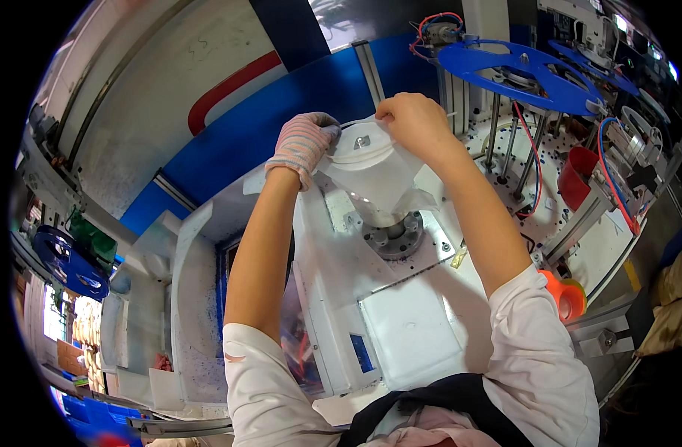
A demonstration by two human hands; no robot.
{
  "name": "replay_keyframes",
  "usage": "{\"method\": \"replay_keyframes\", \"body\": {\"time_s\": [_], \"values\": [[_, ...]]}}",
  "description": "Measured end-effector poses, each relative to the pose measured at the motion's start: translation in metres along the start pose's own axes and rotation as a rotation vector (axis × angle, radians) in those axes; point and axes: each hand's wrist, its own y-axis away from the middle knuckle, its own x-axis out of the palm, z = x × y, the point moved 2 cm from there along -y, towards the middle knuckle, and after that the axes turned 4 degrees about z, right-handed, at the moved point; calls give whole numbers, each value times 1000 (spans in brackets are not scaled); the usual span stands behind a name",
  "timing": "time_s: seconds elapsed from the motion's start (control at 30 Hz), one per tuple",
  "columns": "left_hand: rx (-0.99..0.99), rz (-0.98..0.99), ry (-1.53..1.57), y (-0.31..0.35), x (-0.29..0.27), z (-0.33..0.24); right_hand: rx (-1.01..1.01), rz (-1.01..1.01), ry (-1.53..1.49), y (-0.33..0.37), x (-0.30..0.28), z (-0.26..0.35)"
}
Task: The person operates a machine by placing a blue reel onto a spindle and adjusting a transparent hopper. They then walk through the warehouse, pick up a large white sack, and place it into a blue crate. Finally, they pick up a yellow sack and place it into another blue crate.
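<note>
My left hand (304, 145), in a striped knit glove with grey fingertips, is closed at the left rim of a translucent white plastic bag (382, 175). The bare fingers of my right hand (415, 127) pinch the bag's upper right edge. Between my hands the bag lies around a white round-topped piece with a small metal fitting (362, 141) on it. Below, the bag hangs in loose folds above a round metal fixture (397, 237) bolted to the machine's white bed. My fingertips on the far side are partly hidden.
Right of me, a blue slotted disc (520, 74) stands on metal posts, with red and blue air hoses. A red cup (577, 177) and an orange ring-shaped thing (563, 296) are on that side. A white chute (196, 298) lies left, and a flat white plate (412, 324) lies nearer me.
</note>
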Motion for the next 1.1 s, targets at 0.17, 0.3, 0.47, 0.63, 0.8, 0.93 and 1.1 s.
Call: {"method": "replay_keyframes", "body": {"time_s": [0.17, 0.3, 0.47, 0.63, 0.8, 0.93, 1.1], "values": [[25, -3, 122, 0, 4, 5, -30, -26, -21, -1, 8, -6], [79, -2, 270, -1, 9, 13, -41, -39, -28, 0, 9, -4], [48, 24, 395, 0, 18, 16, -36, -37, -30, 0, 10, -4], [38, 52, 459, -5, 23, 23, -63, -34, -17, -1, 12, -6], [111, 67, 408, -15, 26, 46, -81, -68, -75, -2, 18, -12], [135, 138, 478, -9, 24, 42, -71, -35, -102, 10, 11, -15], [119, 196, 528, -7, 27, 33, -41, -30, -134, 31, 8, -12]]}}
